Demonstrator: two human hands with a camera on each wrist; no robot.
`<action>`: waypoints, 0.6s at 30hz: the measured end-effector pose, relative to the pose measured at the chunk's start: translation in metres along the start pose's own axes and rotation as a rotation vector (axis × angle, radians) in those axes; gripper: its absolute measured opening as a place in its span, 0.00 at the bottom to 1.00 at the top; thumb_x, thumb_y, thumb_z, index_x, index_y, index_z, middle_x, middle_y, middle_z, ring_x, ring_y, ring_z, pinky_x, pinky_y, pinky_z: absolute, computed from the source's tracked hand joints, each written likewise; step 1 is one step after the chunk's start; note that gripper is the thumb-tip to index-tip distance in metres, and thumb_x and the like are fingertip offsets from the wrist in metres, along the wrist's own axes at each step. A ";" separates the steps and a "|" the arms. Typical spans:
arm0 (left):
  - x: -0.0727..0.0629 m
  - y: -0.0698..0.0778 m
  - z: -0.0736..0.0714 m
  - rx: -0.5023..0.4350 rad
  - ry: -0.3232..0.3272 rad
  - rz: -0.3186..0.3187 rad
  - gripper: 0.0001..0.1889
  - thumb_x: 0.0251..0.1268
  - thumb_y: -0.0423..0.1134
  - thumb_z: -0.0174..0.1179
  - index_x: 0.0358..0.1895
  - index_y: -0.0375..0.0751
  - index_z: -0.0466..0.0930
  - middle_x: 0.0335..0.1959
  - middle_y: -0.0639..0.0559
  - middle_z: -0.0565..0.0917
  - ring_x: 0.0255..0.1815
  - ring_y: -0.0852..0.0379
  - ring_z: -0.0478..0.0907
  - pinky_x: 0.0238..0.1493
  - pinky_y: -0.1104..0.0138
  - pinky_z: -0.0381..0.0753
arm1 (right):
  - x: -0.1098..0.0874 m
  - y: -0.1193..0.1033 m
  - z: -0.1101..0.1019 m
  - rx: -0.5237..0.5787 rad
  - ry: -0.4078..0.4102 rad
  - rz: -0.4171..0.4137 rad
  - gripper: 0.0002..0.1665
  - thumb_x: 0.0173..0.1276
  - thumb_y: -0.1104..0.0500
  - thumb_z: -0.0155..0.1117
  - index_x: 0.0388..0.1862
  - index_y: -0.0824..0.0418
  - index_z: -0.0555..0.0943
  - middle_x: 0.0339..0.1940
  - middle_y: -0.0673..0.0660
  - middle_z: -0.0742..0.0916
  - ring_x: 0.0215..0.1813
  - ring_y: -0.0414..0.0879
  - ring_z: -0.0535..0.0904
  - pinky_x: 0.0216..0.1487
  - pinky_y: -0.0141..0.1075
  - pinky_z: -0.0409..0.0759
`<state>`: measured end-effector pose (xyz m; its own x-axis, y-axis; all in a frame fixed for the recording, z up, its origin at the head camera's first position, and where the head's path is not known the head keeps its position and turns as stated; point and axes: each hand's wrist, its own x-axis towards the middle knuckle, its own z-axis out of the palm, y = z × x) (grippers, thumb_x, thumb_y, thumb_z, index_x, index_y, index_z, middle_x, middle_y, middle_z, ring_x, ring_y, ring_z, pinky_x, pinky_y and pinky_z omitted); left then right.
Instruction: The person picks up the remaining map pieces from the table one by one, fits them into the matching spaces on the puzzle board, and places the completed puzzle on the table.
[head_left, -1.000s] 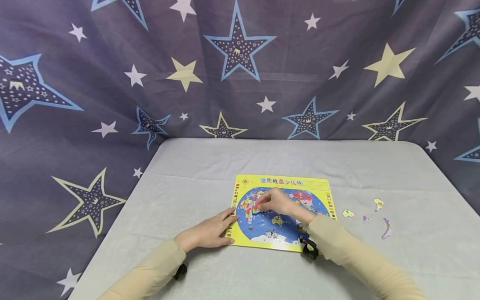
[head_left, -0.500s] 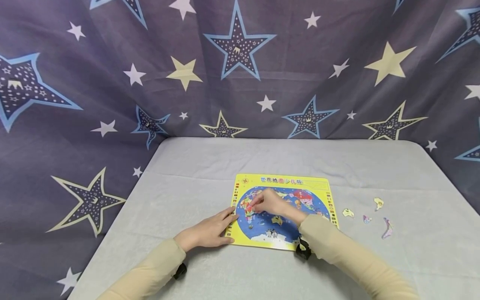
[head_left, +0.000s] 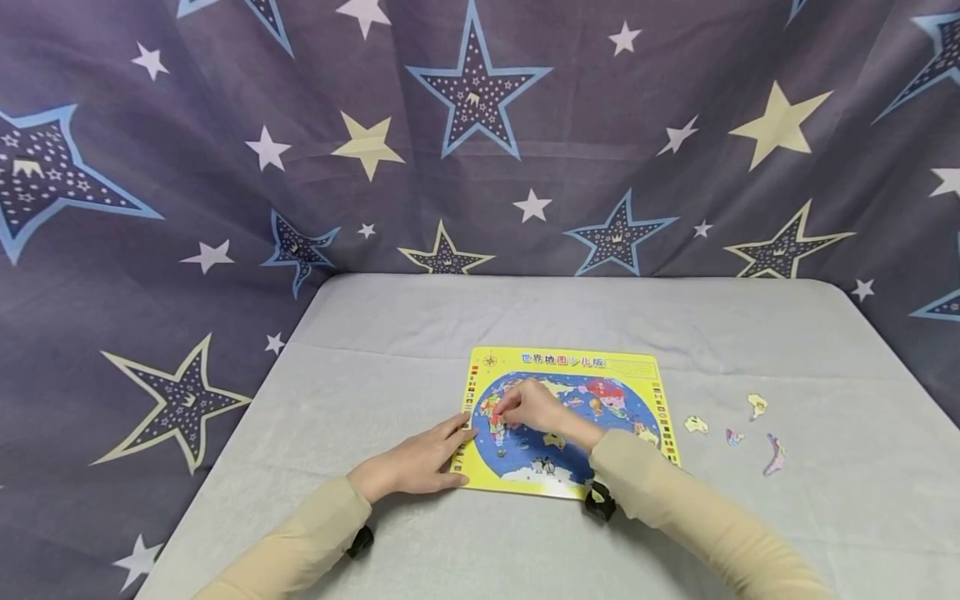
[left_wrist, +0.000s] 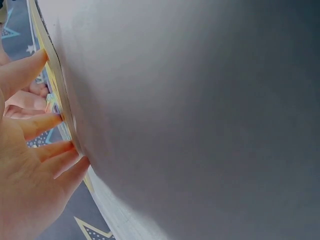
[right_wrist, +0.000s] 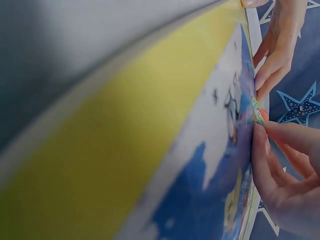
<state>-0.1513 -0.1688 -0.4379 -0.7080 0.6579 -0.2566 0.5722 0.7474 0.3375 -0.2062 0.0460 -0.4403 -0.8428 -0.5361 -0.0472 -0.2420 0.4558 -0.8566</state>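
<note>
A yellow-bordered world map puzzle board point(head_left: 486, 478) lies on the table, its blue ocean filled with colourful land shapes. Over the left part of the map, my right hand point(head_left: 531, 406) pinches a small red and green puzzle piece point(right_wrist: 259, 111) between thumb and forefinger. In the right wrist view the piece is tilted up at the map's surface. My left hand point(head_left: 416, 461) rests at the board's left edge, fingers spread and nearly straight, their tips on the yellow border. The right hand hides part of the upper left map.
Several loose puzzle pieces lie on the grey tabletop point(head_left: 375, 350) right of the board: a pale yellow piece point(head_left: 696, 425), another yellowish piece point(head_left: 757, 406), a small pink and blue piece point(head_left: 734, 437) and a long purple piece point(head_left: 775, 456). A star-patterned curtain point(head_left: 480, 192) hangs behind.
My right hand has moved left across the map with the pinched piece, uncovering more of the map's right side. The left hand has stayed at the board's edge.
</note>
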 end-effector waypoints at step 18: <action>0.000 0.001 0.000 0.001 0.003 -0.001 0.36 0.59 0.54 0.52 0.66 0.38 0.56 0.69 0.42 0.48 0.68 0.48 0.49 0.63 0.57 0.58 | -0.004 0.002 0.006 -0.082 0.026 -0.004 0.07 0.51 0.69 0.66 0.31 0.66 0.84 0.27 0.54 0.82 0.25 0.38 0.73 0.25 0.28 0.73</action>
<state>-0.1507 -0.1684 -0.4381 -0.7094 0.6573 -0.2545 0.5724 0.7479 0.3362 -0.2003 0.0445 -0.4446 -0.8537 -0.5200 -0.0294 -0.2833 0.5109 -0.8116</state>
